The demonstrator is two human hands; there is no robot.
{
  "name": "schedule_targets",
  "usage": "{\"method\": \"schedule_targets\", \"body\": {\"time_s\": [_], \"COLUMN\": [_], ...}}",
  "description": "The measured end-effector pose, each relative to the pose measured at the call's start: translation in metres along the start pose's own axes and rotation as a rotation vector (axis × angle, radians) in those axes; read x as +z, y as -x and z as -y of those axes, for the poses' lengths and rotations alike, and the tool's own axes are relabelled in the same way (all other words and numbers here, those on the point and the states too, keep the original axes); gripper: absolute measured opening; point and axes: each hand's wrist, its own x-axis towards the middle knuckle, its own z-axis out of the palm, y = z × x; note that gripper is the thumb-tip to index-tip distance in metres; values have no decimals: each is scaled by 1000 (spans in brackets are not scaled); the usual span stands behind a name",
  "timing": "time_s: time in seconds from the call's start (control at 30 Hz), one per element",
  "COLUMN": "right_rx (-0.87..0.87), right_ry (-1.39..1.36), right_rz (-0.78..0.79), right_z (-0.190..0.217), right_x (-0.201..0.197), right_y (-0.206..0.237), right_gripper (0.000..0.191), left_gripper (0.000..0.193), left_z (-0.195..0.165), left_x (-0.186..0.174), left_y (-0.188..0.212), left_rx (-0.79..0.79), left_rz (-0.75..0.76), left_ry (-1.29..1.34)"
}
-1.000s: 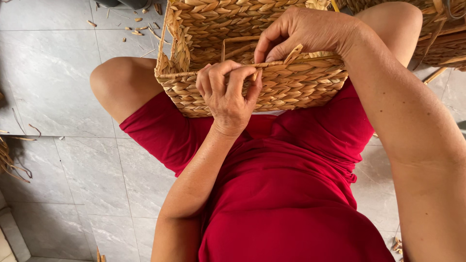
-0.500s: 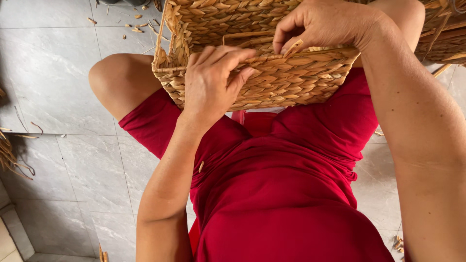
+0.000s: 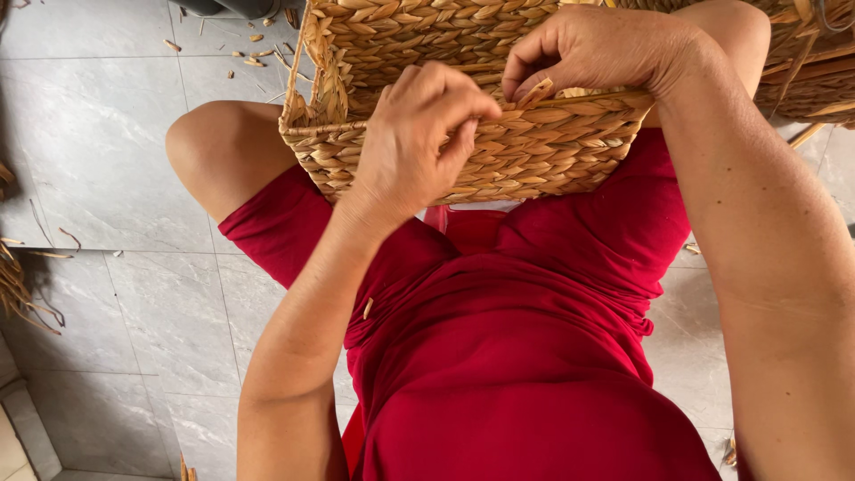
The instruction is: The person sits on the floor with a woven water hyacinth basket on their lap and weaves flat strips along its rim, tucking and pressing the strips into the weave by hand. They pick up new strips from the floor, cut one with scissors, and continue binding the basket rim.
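Woven basket (image 3: 463, 134) sits in the upper centre of the frame, resting on the lap of a seated person in red clothing (image 3: 525, 356). Its near wall faces the camera; the rim runs across the top third of the frame.

Left hand (image 3: 419, 142): in the centre-upper part of the frame, laid over the near wall of the basket. Forearm rises from the lower left, wrist bent slightly, back of the hand toward the camera. Fingers curled, thumb and forefinger drawn together in a narrow pinch at the rim. What is held in the pinch is too small to tell; likely a strand of the weave, but not clear.

Right hand (image 3: 588, 49): upper right of centre, on top of the basket rim. Forearm comes down the right edge of the frame, wrist flexed so the knuckles point left. Fingers bent tight, pinching a flat straw strip (image 3: 534, 92) that sticks out at the rim. Grip closed on that strip.

The two hands are near each other, fingertips just apart along the same rim.

A bare knee (image 3: 209, 142) shows left of the basket. Grey tile floor (image 3: 98, 134) beneath, with straw scraps (image 3: 254, 49) scattered at upper left. A second woven piece (image 3: 810, 62) lies at the upper right edge.
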Motion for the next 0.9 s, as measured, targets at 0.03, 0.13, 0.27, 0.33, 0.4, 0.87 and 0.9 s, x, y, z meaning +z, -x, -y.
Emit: {"method": "schedule_targets", "body": {"time_s": [0.03,0.13,0.27,0.33,0.4,0.87,0.9], "right_rx": [27,109,120,97,92,117,136], "right_ry": [-5,-36,-57,-64,-97,0,20], "right_rz": [-8,-24,-35,-24,-1,11,18], "right_z": [0,0,3,5,7,22,22], "right_x": [0,-1,1,0,0,5,5], "right_y": [1,3,-1,-2,-3,-7,-6], "right_gripper": [25,24,23,23,23,27,27], "left_gripper": [23,30,34,31,29,24,20], "left_z": [-2,-3,3,3,3,3,4], "left_x": [5,15,22,27,29,35,36], "left_y": [4,17,22,22,22,26,26], "left_rx": [65,167,223,200,182,188,192], "left_rz": [-43,-110,-159,-163,-162,-172,-177], "left_ry": [-101,-236,-282,-292,-299,-298,-309]}}
